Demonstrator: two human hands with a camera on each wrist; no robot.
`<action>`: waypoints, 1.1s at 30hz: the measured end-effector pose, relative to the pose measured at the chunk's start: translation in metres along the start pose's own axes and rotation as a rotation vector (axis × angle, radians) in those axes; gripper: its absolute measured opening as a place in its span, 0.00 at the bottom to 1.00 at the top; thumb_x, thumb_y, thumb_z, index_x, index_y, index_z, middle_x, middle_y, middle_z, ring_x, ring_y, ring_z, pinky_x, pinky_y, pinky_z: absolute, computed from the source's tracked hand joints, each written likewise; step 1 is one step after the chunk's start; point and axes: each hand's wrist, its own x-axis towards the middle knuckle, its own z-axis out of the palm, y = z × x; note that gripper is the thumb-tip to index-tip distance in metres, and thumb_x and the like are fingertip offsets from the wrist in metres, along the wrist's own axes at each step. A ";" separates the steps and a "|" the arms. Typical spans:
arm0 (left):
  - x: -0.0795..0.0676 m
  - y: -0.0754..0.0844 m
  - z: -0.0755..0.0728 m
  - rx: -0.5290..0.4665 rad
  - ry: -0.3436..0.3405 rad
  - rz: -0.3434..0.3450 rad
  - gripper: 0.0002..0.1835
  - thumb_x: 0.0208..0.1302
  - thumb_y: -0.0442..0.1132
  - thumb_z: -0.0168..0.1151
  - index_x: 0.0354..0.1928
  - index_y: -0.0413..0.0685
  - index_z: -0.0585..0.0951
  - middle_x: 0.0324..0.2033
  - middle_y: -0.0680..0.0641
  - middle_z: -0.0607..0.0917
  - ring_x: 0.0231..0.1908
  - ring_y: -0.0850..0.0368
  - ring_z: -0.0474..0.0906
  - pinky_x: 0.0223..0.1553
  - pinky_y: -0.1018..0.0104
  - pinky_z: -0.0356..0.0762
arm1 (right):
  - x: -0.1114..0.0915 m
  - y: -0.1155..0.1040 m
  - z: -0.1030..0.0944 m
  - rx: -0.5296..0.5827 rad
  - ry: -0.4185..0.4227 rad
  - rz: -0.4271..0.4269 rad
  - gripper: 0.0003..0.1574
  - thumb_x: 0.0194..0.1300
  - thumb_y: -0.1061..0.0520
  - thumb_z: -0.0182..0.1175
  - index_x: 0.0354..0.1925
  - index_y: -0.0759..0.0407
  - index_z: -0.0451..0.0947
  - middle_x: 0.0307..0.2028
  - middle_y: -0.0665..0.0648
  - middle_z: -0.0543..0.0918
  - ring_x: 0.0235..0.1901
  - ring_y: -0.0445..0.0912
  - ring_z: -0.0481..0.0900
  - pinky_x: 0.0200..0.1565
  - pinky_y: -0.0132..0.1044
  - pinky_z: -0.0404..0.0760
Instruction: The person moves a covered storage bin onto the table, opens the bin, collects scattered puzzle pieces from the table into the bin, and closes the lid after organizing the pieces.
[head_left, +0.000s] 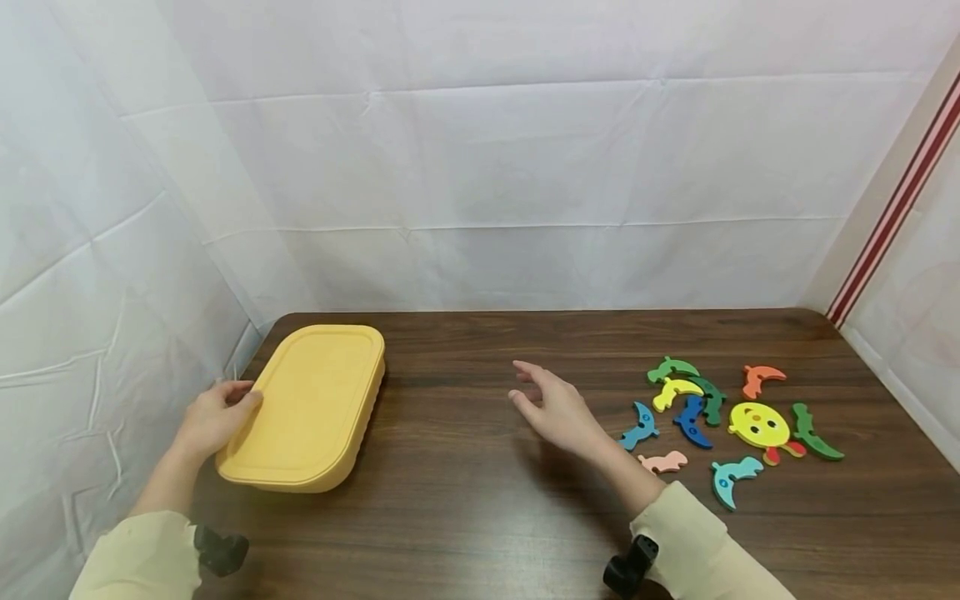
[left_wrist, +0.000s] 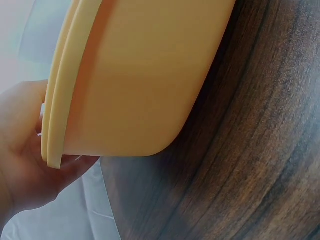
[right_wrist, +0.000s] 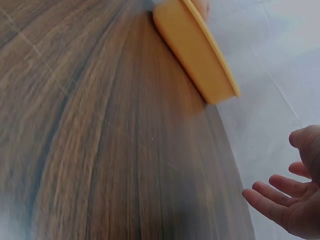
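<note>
A yellow box with a flat lid (head_left: 303, 404) stands at the left of the table. My left hand (head_left: 213, 417) grips its left edge, thumb on the lid side and fingers reaching around under the rim (left_wrist: 56, 110), as the left wrist view shows. Over the middle of the table, my right hand (head_left: 555, 408) is held with fingers relaxed and apart, nothing in it. In the right wrist view the box (right_wrist: 195, 50) is well beyond the right hand (right_wrist: 295, 195). Right of that hand lie loose puzzle pieces, among them a round yellow smiling face (head_left: 759, 423) with red feet.
Around the face are several curved pieces: orange (head_left: 761, 377), green (head_left: 813, 435), teal (head_left: 731, 477), pink (head_left: 663, 462), light blue (head_left: 639, 428), dark blue (head_left: 692, 422) and yellow (head_left: 673, 392). White cloth (head_left: 480, 167) hangs behind the dark wooden table (head_left: 450, 500) and along both sides.
</note>
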 end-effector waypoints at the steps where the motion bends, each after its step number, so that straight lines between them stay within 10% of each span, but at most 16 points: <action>1: 0.000 0.000 0.000 -0.001 -0.009 -0.003 0.30 0.68 0.51 0.41 0.57 0.28 0.68 0.50 0.26 0.74 0.50 0.32 0.69 0.48 0.44 0.68 | 0.000 -0.001 0.002 0.006 -0.004 0.004 0.31 0.66 0.50 0.54 0.65 0.53 0.63 0.55 0.58 0.76 0.45 0.49 0.81 0.44 0.44 0.80; 33: -0.012 0.015 0.006 -0.166 -0.188 0.006 0.31 0.71 0.50 0.37 0.59 0.24 0.63 0.38 0.36 0.79 0.30 0.60 0.75 0.31 0.68 0.75 | 0.000 -0.023 0.050 0.178 -0.097 0.051 0.32 0.65 0.49 0.54 0.63 0.60 0.63 0.56 0.63 0.75 0.43 0.48 0.82 0.35 0.33 0.82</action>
